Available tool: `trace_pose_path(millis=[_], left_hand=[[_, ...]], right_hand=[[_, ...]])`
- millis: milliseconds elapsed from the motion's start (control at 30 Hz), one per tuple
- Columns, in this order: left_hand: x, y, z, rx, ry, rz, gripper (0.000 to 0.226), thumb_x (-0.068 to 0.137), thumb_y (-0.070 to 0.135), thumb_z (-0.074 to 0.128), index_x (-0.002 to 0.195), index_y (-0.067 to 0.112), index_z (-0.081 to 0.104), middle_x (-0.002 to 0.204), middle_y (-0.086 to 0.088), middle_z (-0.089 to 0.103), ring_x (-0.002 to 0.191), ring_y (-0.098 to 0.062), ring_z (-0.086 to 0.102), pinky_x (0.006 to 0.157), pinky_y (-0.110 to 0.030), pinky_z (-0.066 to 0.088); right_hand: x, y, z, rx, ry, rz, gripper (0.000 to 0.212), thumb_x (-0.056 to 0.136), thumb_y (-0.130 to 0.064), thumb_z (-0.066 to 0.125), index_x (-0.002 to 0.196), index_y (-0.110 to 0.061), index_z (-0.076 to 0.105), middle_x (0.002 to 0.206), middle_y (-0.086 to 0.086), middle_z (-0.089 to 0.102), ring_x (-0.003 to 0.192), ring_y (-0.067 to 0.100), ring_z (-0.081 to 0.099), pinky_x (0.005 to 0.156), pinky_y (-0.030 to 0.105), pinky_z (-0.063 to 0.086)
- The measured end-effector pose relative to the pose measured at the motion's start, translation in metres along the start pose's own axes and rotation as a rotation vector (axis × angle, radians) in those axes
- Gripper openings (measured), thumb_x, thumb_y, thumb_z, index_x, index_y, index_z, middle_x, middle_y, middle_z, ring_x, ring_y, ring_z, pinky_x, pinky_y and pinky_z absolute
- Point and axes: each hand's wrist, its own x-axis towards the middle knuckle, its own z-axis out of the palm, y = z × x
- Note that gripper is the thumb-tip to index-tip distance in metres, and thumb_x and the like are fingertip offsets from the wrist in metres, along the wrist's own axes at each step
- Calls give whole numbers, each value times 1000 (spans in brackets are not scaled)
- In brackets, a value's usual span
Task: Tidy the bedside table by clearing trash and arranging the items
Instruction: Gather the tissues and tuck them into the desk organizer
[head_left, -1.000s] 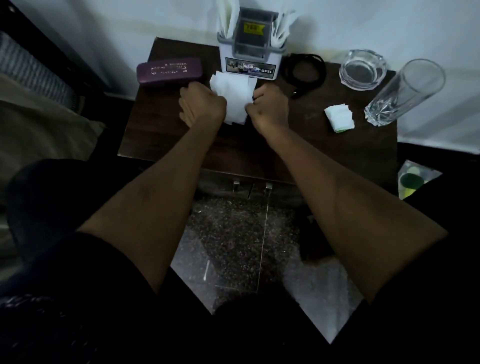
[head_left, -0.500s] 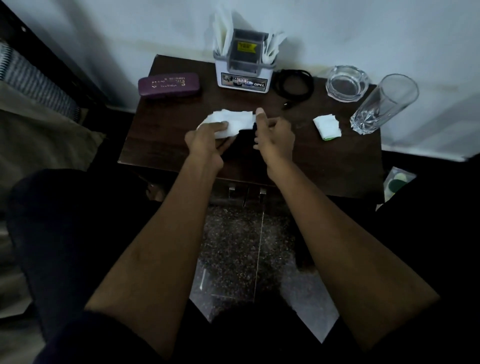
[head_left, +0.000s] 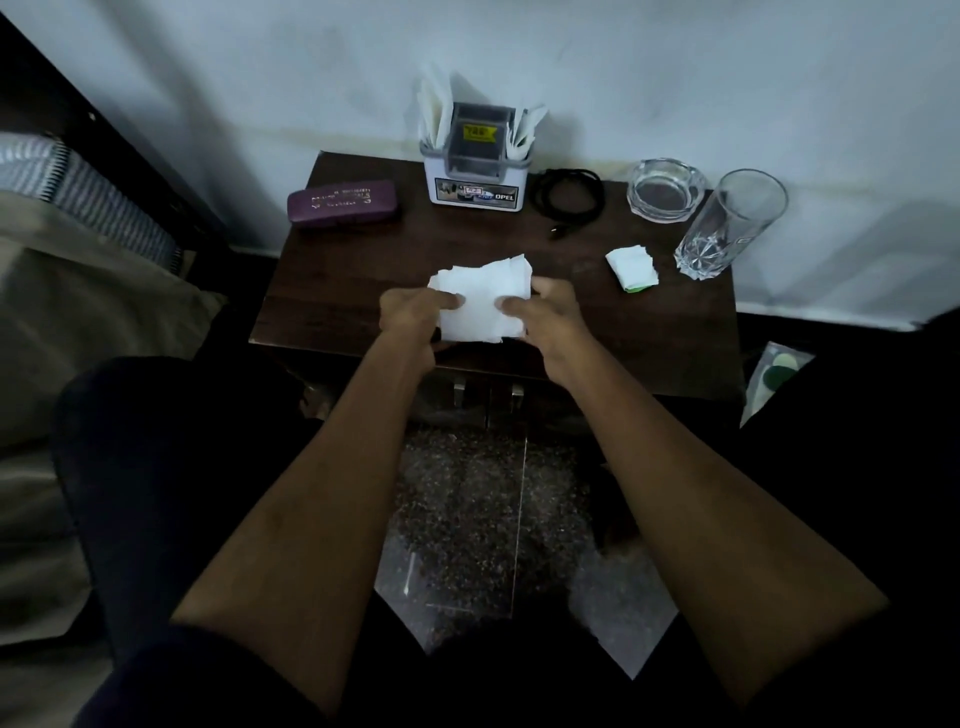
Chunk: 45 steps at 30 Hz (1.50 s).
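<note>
White tissue sheets (head_left: 483, 301), held flat above the front edge of the bedside table (head_left: 332, 291). Pinched at the left side by the left hand (head_left: 410, 317) and at the right side by the right hand (head_left: 545, 317), thumbs on top. Farther back: purple glasses case (head_left: 343, 203), napkin holder (head_left: 475, 156), black cable (head_left: 569, 197), glass ashtray (head_left: 667, 189), tall glass (head_left: 732, 223), small folded tissue (head_left: 632, 266).
</note>
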Motion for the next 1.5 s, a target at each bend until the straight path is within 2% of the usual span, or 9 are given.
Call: trace_pose_path(millis=[300, 467, 800, 1000, 1133, 1233, 1333, 1433, 1500], left_hand=[[-5, 5, -1, 28, -83, 26, 23, 95, -1, 73, 115, 5, 64, 113, -10, 68, 104, -29, 67, 66, -36, 59], [2, 7, -6, 20, -162, -31, 41, 99, 9, 69, 139, 5, 62, 133, -13, 68, 111, -30, 70, 61, -35, 62], [13, 11, -8, 1, -189, 36, 36, 96, -5, 66, 132, 0, 66, 111, -11, 71, 101, -29, 72, 65, -34, 65], [15, 34, -17, -19, -291, 259, 38, 94, -6, 68, 131, 2, 70, 124, -13, 77, 106, -30, 75, 74, -35, 65], [17, 51, -23, -12, -329, 426, 43, 89, -5, 76, 131, 6, 72, 128, -9, 78, 114, -27, 77, 90, -39, 66], [18, 42, -16, 151, -282, 434, 46, 86, -6, 75, 131, 5, 71, 124, -6, 77, 102, -15, 75, 82, -27, 63], [17, 25, -5, 156, -228, 393, 48, 73, 4, 76, 121, 2, 77, 115, -14, 80, 101, -27, 74, 83, -35, 57], [18, 9, 3, 103, -210, 447, 32, 73, 3, 68, 102, 7, 80, 96, -8, 79, 90, -20, 72, 78, -31, 53], [18, 0, 7, 82, -212, 455, 32, 69, 7, 66, 98, 9, 80, 91, -7, 77, 86, -18, 69, 77, -32, 51]], right_hand=[[-7, -5, -6, 38, -154, -25, 37, 95, 1, 70, 132, -1, 66, 121, 15, 76, 106, 31, 76, 73, 33, 65], [-5, -8, -5, 42, -207, -6, 32, 101, -9, 68, 131, 1, 66, 121, 16, 75, 104, 30, 76, 72, 33, 66], [4, -14, 0, -14, -200, -67, 38, 100, 0, 65, 138, 3, 60, 127, 18, 71, 106, 34, 75, 72, 32, 65], [3, -38, 2, 59, -129, -194, 37, 99, 6, 63, 135, 2, 61, 121, 14, 72, 99, 28, 75, 66, 28, 64], [8, -57, -1, -57, -99, -393, 39, 96, -10, 71, 134, -12, 65, 124, 7, 74, 107, 22, 75, 77, 36, 66], [9, -54, 3, -328, -51, -441, 42, 90, -18, 75, 131, -13, 68, 119, 2, 75, 108, 17, 71, 90, 43, 62], [3, -41, 6, -426, -45, -474, 45, 81, -29, 65, 120, -8, 74, 103, 0, 74, 97, 11, 68, 75, 29, 52], [-2, -30, 9, -475, -23, -572, 49, 78, -46, 57, 103, -7, 72, 89, -2, 70, 83, 1, 60, 66, 22, 40], [-2, -24, 12, -508, -3, -542, 50, 79, -45, 57, 106, -5, 72, 91, 1, 72, 84, 7, 62, 66, 23, 36]])
